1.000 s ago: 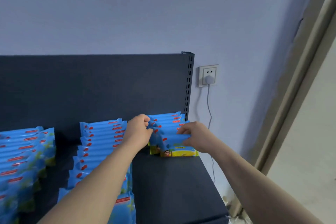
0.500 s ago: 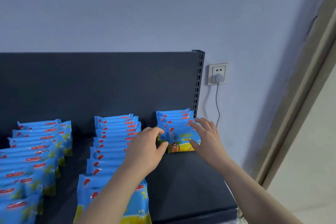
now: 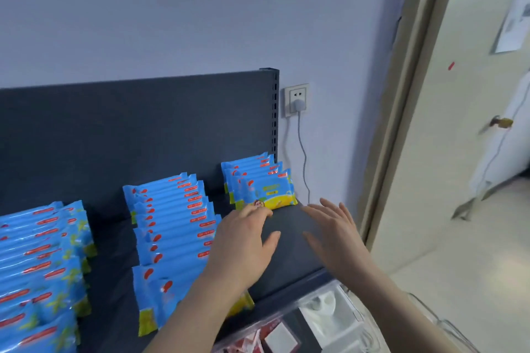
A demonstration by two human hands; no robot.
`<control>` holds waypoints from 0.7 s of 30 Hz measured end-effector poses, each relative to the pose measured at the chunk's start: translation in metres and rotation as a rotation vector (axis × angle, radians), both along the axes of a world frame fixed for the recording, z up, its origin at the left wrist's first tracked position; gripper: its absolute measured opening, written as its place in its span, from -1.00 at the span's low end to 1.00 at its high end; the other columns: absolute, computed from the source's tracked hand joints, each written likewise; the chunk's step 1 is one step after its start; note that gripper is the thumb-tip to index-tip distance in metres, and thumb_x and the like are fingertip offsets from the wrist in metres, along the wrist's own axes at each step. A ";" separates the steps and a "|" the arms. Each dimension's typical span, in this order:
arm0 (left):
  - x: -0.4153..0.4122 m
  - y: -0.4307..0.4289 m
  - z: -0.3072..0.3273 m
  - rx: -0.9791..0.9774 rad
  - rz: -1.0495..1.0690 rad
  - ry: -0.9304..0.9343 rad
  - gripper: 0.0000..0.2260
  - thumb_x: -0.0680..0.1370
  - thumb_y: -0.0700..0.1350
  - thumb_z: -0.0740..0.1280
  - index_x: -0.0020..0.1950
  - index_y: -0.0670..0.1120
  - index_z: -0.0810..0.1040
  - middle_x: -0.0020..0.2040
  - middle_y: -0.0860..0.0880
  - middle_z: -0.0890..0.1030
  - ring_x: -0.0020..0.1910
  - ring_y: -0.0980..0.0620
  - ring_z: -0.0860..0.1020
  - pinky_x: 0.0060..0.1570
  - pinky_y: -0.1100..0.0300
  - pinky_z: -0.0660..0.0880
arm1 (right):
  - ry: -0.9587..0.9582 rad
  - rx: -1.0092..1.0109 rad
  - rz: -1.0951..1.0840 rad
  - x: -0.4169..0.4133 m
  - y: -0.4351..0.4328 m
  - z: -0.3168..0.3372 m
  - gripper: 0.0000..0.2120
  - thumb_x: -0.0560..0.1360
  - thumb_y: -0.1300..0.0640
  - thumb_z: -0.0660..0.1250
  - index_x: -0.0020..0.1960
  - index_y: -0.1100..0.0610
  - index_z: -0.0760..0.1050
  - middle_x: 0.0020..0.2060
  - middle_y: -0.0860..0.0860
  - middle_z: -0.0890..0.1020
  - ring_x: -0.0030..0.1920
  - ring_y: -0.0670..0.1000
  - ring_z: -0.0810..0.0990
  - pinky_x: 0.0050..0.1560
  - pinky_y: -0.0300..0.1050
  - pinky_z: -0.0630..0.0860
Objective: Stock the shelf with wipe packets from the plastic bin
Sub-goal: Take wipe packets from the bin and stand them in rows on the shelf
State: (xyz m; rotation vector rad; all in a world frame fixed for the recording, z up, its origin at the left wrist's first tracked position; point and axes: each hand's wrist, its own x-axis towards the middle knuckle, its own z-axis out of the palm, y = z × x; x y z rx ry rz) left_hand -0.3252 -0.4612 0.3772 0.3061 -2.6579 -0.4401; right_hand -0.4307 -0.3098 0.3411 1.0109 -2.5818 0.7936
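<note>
Start with the big dark shelf (image 3: 289,255). Three rows of blue wipe packets stand on it, and everything here is placed from the shelf's right end post (image 3: 274,112).

The long left row (image 3: 37,261) is far from the post. It is full and leans forward. If you bump it, the packets could slide off the front edge.

The middle row (image 3: 172,226) is nearer the post. Your left arm crosses over its front packets. I think your arm could drag one down when you pull back.

The short row (image 3: 258,183) sits right by the post, at the back. Its front packet (image 3: 268,193) stands on its own, with nothing in front to hold it. It may tip forward onto the bare shelf.

The clear plastic bin (image 3: 430,315) is below the shelf's front edge, under the post side. You can only see its rim, so I cannot tell how many packets are left inside.

Your left hand (image 3: 243,246) is spread flat and holds nothing. Its fingertips are touching or almost touching the front packet's bottom corner. A small push there could knock it over.

Your right hand (image 3: 332,229) is wide open and empty too, just in front of the post, near the shelf's side edge. A packet nudged that way could fall off the end.
</note>
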 end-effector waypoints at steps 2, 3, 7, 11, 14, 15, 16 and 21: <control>0.015 0.004 0.000 0.006 -0.072 -0.008 -0.63 0.57 0.13 0.21 0.36 0.10 0.37 0.30 0.15 0.43 0.27 0.11 0.37 0.25 0.22 0.31 | -0.008 -0.021 -0.060 0.026 0.010 0.000 -0.57 0.48 0.16 0.35 0.34 0.04 0.43 0.30 -0.10 0.49 0.46 0.03 0.24 0.49 0.01 0.03; 0.026 0.008 -0.001 0.009 -0.122 -0.015 -0.63 0.57 0.12 0.21 0.36 0.10 0.37 0.30 0.14 0.43 0.28 0.11 0.36 0.26 0.22 0.30 | -0.026 -0.034 -0.102 0.045 0.018 -0.001 -0.58 0.48 0.16 0.35 0.34 0.04 0.44 0.29 -0.10 0.49 0.46 0.02 0.24 0.49 0.00 0.07; 0.066 0.022 -0.012 0.013 -0.311 -0.027 -0.65 0.56 0.09 0.23 0.32 0.06 0.42 0.25 0.11 0.48 0.23 0.07 0.41 0.22 0.22 0.30 | -0.056 -0.068 -0.251 0.117 0.043 -0.008 -0.57 0.48 0.14 0.38 0.33 0.03 0.45 0.29 -0.08 0.51 0.43 0.01 0.28 0.43 -0.05 0.23; 0.112 0.055 -0.040 0.027 -0.492 -0.105 -0.67 0.53 0.09 0.24 0.25 0.03 0.49 0.19 0.07 0.53 0.18 -0.01 0.47 0.17 0.16 0.33 | -0.116 -0.072 -0.426 0.203 0.084 -0.035 -0.60 0.47 0.17 0.39 0.30 0.05 0.49 0.26 -0.06 0.54 0.39 0.04 0.34 0.42 -0.02 0.24; 0.145 0.088 -0.062 0.029 -0.616 -0.207 -0.67 0.54 0.08 0.26 0.27 0.04 0.46 0.23 0.06 0.51 0.23 0.01 0.45 0.23 0.15 0.32 | -0.162 -0.039 -0.571 0.265 0.127 -0.059 -0.59 0.42 0.20 0.43 0.27 0.09 0.52 0.20 -0.03 0.58 0.35 0.09 0.39 0.40 -0.04 0.24; 0.155 0.100 -0.067 0.022 -0.659 -0.239 -0.66 0.54 0.09 0.26 0.29 0.05 0.45 0.25 0.06 0.51 0.24 0.02 0.44 0.24 0.15 0.32 | -0.195 -0.028 -0.626 0.284 0.141 -0.065 -0.58 0.43 0.20 0.42 0.27 0.10 0.51 0.21 -0.02 0.58 0.36 0.10 0.38 0.39 -0.11 0.20; 0.165 0.112 -0.073 0.015 -0.700 -0.269 -0.66 0.54 0.10 0.25 0.30 0.05 0.44 0.26 0.06 0.50 0.24 0.02 0.43 0.24 0.14 0.33 | -0.228 -0.021 -0.679 0.302 0.157 -0.072 -0.58 0.43 0.19 0.41 0.28 0.10 0.50 0.22 -0.02 0.57 0.37 0.09 0.37 0.38 -0.15 0.17; 0.209 0.174 -0.102 -0.030 -0.864 -0.370 -0.63 0.56 0.12 0.22 0.34 0.06 0.39 0.27 0.08 0.47 0.25 0.05 0.42 0.24 0.17 0.32 | -0.348 -0.028 -0.872 0.383 0.232 -0.104 -0.60 0.41 0.20 0.41 0.24 0.10 0.53 0.15 0.02 0.60 0.28 0.15 0.46 0.33 0.07 0.35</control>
